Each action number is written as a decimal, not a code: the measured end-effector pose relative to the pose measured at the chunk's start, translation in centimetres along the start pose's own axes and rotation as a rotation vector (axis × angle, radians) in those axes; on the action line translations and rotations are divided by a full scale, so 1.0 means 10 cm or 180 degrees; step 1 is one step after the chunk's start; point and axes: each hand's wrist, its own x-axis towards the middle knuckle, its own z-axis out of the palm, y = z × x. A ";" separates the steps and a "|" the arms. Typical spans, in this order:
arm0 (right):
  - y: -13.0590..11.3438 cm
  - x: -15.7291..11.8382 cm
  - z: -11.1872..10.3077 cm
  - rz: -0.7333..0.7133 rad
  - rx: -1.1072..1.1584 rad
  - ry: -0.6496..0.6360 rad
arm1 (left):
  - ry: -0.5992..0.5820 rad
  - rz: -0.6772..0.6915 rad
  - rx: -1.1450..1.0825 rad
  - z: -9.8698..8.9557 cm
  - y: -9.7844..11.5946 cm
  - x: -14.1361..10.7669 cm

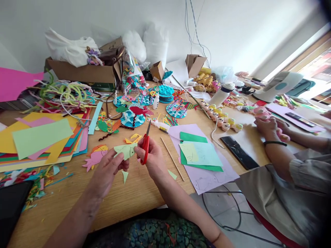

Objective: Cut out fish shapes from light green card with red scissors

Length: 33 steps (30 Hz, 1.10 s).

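Observation:
My left hand [111,168] pinches a pale green paper fish [126,151] with drawn lines on it, held above the table's front. In my right hand [154,159] are red-handled scissors [145,148], their dark blades pointing up and away from me. The right fingertips also touch the right end of the paper fish. Pink and orange paper fish [96,157] lie just left of my left hand. Below the hands rests a small green paper offcut [125,177], and another green scrap [172,175] lies right of my right wrist. A thin wooden stick [172,159] lies beyond it.
Coloured paper sheets [42,134] are stacked at left, near paper scraps [49,182]. Purple paper [207,184] lies at right beside a black phone [239,152]. A glue bottle [160,125] and blue decorated discs [133,117] sit ahead. A co-worker's hands [269,129] hold something pink.

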 end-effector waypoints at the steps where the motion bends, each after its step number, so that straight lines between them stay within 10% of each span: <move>1: 0.01 0.00 0.01 -0.0001 0.0003 -0.0042 | 0.0050 0.0091 0.0115 0.02 -0.01 0.01; 10: -0.09 0.02 -0.02 0.0122 -0.0099 -0.0326 | 0.0354 0.0168 0.0836 0.04 0.04 0.07; 33: 0.05 -0.34 -0.09 0.0294 -0.1387 -0.1079 | 0.0949 0.0120 -0.0348 0.23 0.26 0.08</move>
